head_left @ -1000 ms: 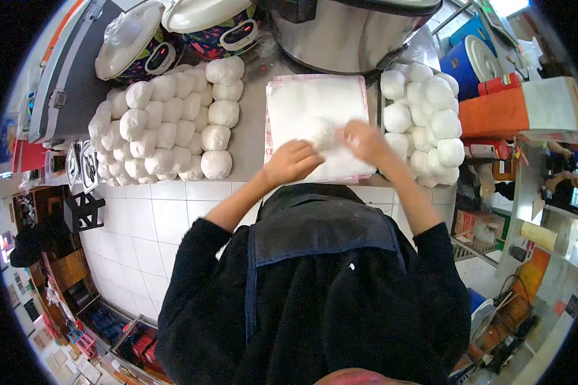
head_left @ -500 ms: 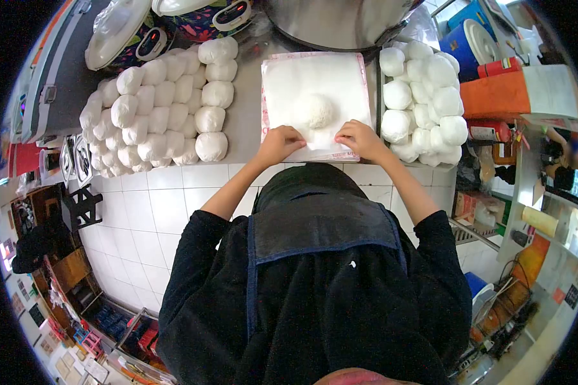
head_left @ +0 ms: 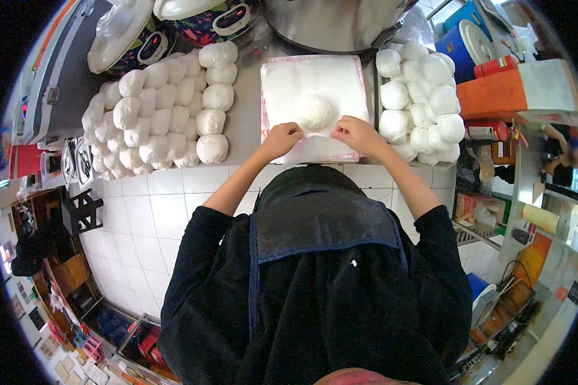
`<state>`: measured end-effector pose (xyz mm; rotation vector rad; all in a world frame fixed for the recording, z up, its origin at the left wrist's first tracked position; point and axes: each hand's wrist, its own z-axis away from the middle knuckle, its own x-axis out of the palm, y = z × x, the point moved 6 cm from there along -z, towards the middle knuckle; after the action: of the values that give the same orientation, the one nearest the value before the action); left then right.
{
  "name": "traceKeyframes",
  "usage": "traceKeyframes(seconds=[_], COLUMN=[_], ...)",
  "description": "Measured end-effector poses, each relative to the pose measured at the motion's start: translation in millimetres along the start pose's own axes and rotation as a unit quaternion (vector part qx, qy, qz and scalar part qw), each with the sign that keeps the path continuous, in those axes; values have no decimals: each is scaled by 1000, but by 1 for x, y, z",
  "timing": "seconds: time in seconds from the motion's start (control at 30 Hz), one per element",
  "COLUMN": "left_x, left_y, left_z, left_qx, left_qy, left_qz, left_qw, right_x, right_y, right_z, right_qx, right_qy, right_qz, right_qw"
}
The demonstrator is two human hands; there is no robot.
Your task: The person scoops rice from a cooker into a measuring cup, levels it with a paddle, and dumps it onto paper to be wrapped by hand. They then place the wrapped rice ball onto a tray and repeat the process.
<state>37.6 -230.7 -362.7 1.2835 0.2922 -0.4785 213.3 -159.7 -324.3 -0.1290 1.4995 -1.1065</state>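
Observation:
A pale, rough-surfaced round ball (head_left: 315, 113) rests on a stack of thin white sheets (head_left: 315, 74) with pink-printed edges below. My left hand (head_left: 282, 140) pinches the near edge of the top white sheet (head_left: 315, 135) at its left side. On the other side, my right hand (head_left: 358, 136) grips the same edge between thumb and fingers. Between the two hands that edge is lifted and folded up against the near side of the ball. Both hands are close beside the ball, the left one a little lower.
Rows of white wrapped bundles are piled at left (head_left: 154, 96) and right (head_left: 420, 106) of the stack. Behind stand a large metal pot (head_left: 334, 25) and patterned electric cookers (head_left: 205, 22). A blue bucket with a pale lid (head_left: 459, 48) is at far right.
Both hands have moved slightly away from my body, carrying the near edge of the top sheet up against the ball. More of the stack's near part now shows below it.

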Motion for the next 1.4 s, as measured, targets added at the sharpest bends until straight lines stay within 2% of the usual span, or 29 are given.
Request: traceKeyframes(seconds=[0.03, 0.1, 0.13, 0.2, 0.23, 0.3, 0.33, 0.37, 0.4, 0.43, 0.47, 0.5, 0.53, 0.6, 0.63, 0.67, 0.73, 0.8, 0.83, 1.0, 1.07, 1.1, 1.13, 1.17, 1.23, 1.27, 1.3, 1.33, 1.4], left_x=[-1, -2, -5, -8, -8, 5, 6, 5, -2, -9, -15, -20, -21, -37, -42, -33, 0, 30, 42, 48, 48, 48, 50, 50, 53, 52, 52, 51, 44], left_y=[-2, 9, 24, 49, 58, 19, 15, 10, 15, 25, 33, 37, 45, 59, 75, 65, 51, 61, 57, 46, 45, 43, 41, 36, 29, 28, 28, 26, 30], left_z=[2, 12, 19, 34, 41, 40, 43, 42, 45, 51, 53, 56, 60, 68, 80, 79, 90, 81, 70, 47, 46, 45, 44, 43, 39, 42, 42, 40, 43], left_qx=[-15, -28, 16, 126, 196, 208, 160, 154, 158, 177, 136, 120, 130, 144, 293, 294, 431, 388, 334, 265, 259, 256, 268, 274, 231, 240, 245, 237, 272], left_qy=[14, 25, 40, 75, 91, 45, 23, -5, -8, -9, -42, -54, -58, 82, 233, 234, 136, 46, 24, 68, 59, 59, 54, 51, 2, 12, 6, 0, 33], left_qz=[17, 33, -49, -180, -224, -258, -253, -241, -254, -249, -277, -289, -292, -269, -252, -253, -255, -294, -347, -344, -340, -342, -334, -328, -348, -354, -374, -367, -333], left_qw=[1000, 999, 998, 973, 950, 942, 954, 958, 954, 952, 950, 948, 946, 949, 892, 891, 855, 872, 876, 898, 902, 902, 902, 903, 909, 904, 894, 899, 902], right_x=[-2, -19, -19, 1, 8, 21, 24, 22, 29, 20, 16, 17, 11, 0, 9, 6, 1, -5, -4, -3, -26, -25, -39, -51, -59, -25, -33, -38, -42], right_y=[-6, -45, -42, -23, -11, 4, 3, -1, 0, -16, -30, -31, -31, -34, -17, -7, 8, 15, 19, 32, 40, 42, 32, 21, 12, 62, 49, 45, 48], right_z=[4, 18, 19, 20, 19, 26, 29, 31, 27, 32, 32, 28, 27, 17, 2, -7, -20, -28, -31, -52, -61, -63, -68, -71, -66, -102, -94, -97, -105], right_qx=[1, -148, -146, -148, -168, -201, -207, -160, -136, -129, -74, -88, -80, -51, -82, -83, -51, -55, -39, 15, 153, 151, 63, -33, 57, 62, 16, 3, 59], right_qy=[3, 132, 135, 60, 75, 83, 48, 3, -56, -82, -150, -130, -121, -107, -113, -111, -115, -112, -128, -181, -104, -105, 47, 196, 180, 109, 163, 145, 80], right_qz=[2, 187, 189, 260, 258, 255, 301, 255, 257, 198, 246, 183, 185, 44, -2, -1, -59, -53, -34, 66, 217, 215, 198, 170, 184, 191, 156, 186, 127], right_qw=[1000, 962, 962, 952, 948, 942, 930, 954, 955, 968, 955, 971, 972, 992, 990, 990, 990, 991, 990, 981, 958, 959, 977, 965, 965, 974, 974, 972, 987])
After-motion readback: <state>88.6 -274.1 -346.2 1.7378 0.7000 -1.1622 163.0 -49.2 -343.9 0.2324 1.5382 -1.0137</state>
